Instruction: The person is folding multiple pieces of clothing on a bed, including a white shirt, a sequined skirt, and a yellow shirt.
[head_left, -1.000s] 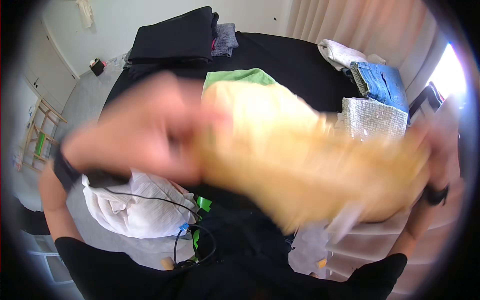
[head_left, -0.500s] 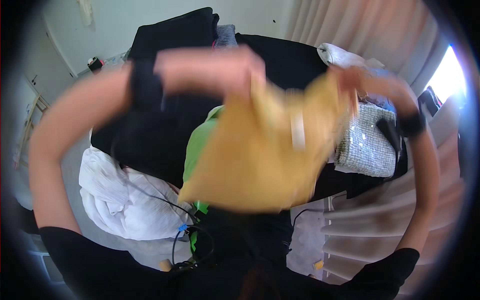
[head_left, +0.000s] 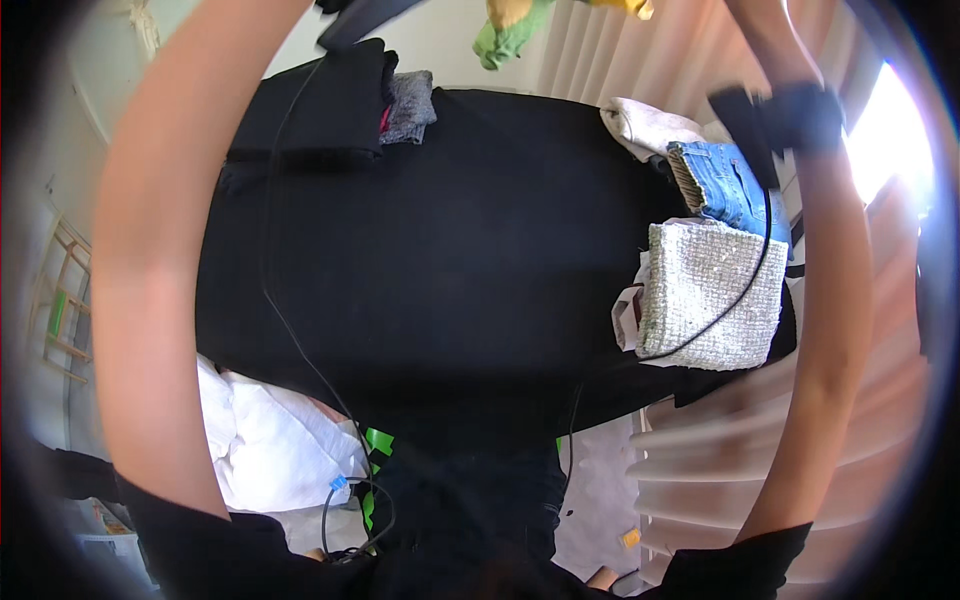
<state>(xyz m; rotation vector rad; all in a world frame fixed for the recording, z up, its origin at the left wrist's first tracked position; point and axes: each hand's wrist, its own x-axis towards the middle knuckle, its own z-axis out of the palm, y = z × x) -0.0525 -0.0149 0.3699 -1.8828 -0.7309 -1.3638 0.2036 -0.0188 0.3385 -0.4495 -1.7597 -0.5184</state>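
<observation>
Both my arms are raised, and my left hand and my right hand lie beyond the upper edge of the view. The left forearm (head_left: 150, 240) rises along the left side. A black band (head_left: 805, 115) circles the right forearm (head_left: 835, 260), which rises on the right. Between the arms, only the lower ends of a yellow and green cloth (head_left: 510, 35) hang in at the top, crumpled and off the table. Whatever grips the cloth is hidden.
The black-covered table (head_left: 470, 250) bears a folded black garment (head_left: 320, 110) and grey knit (head_left: 408, 108) at the far left. On the right lie folded jeans (head_left: 735, 190), a sparkly white tweed piece (head_left: 710, 295) and a pale folded cloth (head_left: 645, 125). White fabric (head_left: 285, 440) sits lower left.
The yellow cloth, held in both hands over the table, has been raised up and away, mostly out of sight. Both hands have left the view at the top, uncovering the tabletop.
</observation>
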